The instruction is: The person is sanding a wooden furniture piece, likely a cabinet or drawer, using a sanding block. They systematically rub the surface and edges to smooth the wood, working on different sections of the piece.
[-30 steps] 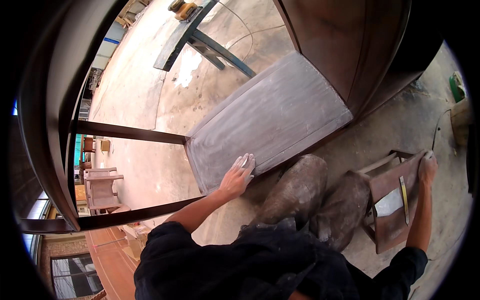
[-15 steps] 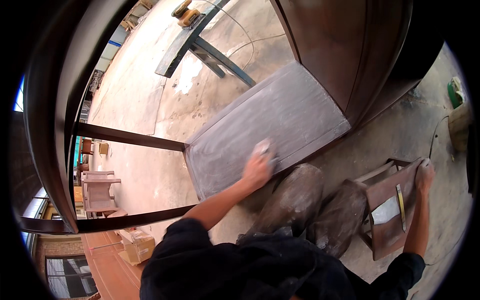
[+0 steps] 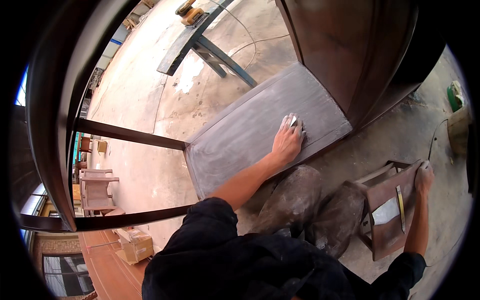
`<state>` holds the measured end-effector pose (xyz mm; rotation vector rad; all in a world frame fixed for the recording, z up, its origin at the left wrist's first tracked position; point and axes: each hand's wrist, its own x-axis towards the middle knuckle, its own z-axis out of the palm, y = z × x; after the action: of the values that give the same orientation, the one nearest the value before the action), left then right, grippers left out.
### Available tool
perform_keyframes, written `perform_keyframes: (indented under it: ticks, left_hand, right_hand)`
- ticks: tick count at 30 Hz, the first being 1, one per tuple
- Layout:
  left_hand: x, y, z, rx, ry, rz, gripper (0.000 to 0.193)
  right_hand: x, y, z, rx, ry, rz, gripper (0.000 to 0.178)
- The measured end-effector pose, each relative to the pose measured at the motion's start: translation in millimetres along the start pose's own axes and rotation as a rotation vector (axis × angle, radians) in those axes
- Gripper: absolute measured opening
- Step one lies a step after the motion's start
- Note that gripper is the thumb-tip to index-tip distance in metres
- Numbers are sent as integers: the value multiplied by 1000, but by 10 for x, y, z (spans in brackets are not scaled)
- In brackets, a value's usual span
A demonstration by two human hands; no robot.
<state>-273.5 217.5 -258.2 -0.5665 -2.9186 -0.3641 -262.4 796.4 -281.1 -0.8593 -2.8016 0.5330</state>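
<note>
On the dusty grey panel (image 3: 250, 135), toward its right half, I've got the left hand (image 3: 287, 140) palm down, fingers bent and fairly close together, a small pale piece (image 3: 293, 121) tucked between them; can't make out what it is. The panel's far right end meets a tall dark board (image 3: 340, 55). Right of the panel, nearer me, the right hand (image 3: 425, 179) is on the corner of a brown stool (image 3: 387, 242); fingers look together, can't tell how firmly they grip. Stool carries a white sheet (image 3: 386, 211) and a yellowish strip (image 3: 401, 205). Just nearside of the panel, dusty knees (image 3: 297, 192). Beyond the panel, blue-grey bench (image 3: 182, 46), yellow power tool (image 3: 189, 16) on it. Well left of the panel, wooden chair (image 3: 96, 194).
</note>
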Motion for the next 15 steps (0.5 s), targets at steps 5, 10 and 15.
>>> perform_keyframes:
  ticks: [5,10,15]
  left_hand:
    - [-1022,-453,-335,59,-62,-90,52]
    - [-150,13,68,-42,109,-150,51]
    - [-194,-339,-113,-70,-165,-121,54]
  right_hand:
    - [42,160,24,-8,-6,-4,49]
    - [-1,55,20,7,-27,-17,50]
    - [-40,94,-11,66,56,-19,48]
